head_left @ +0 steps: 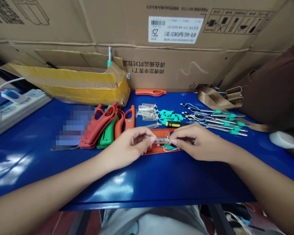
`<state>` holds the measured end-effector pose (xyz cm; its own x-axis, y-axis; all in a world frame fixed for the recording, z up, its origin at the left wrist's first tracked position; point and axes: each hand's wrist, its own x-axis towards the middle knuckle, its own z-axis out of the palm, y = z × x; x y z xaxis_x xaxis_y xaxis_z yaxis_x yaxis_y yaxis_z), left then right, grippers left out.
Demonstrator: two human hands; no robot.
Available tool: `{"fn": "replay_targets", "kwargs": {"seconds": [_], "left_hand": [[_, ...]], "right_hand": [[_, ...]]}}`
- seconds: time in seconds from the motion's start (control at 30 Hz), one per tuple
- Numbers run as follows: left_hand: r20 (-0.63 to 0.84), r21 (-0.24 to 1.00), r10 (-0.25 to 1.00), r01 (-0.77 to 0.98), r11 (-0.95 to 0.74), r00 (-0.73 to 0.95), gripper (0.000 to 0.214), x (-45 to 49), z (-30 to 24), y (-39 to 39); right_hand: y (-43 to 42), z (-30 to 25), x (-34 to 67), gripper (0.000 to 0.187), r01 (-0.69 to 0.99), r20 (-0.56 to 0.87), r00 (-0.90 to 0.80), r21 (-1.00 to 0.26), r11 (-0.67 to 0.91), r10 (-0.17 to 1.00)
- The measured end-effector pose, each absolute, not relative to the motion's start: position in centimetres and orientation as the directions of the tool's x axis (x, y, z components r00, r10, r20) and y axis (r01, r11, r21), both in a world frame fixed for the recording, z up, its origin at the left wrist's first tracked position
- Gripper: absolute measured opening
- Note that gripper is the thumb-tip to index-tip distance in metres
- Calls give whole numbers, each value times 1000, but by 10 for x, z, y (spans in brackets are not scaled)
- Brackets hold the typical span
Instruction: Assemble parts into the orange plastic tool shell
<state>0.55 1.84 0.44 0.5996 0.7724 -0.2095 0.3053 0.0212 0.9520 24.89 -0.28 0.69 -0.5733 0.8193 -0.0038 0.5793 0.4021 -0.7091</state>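
Observation:
My left hand (127, 147) pinches the left end of a clear plastic lighter tank (159, 141). At its right end, the thumb and fingers of my right hand (201, 142) are closed on the small pale fitting. Directly beneath both hands lies an orange lighter casing (150, 150), its inside facing up. A teal part and thin white wire (170, 147) show inside it; my hands cover some of the casing. Just behind are several more clear tanks (148, 112), a heap of teal plastic parts (170, 116) and a black and yellow screwdriver (175, 124).
Red, green and orange lighter casings (98, 130) lie to the left. Several metal lighter tubes (225, 123) with wires lie right, near a white mouse (284, 139). Behind stand a yellow-taped carton (88, 86) and a large cardboard box (186, 65). A power strip (19, 106) is far left.

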Motion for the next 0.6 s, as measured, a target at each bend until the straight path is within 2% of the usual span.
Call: {"fn": "replay_targets", "kwargs": {"seconds": [0.17,0.4,0.6], "left_hand": [[-169,949,810,314,-19,561,25,4,4,20],[-143,953,814,300,-41,562,24,5,5,19],[-137,956,818,292,-40,559,25,6,2,18]], "right_hand": [[0,6,248,20,564,51,-425,-766,309,904],[-1,5,245,23,535,77,-409,-787,307,909],[0,4,247,20,505,32,-422,-821,264,906]]}}
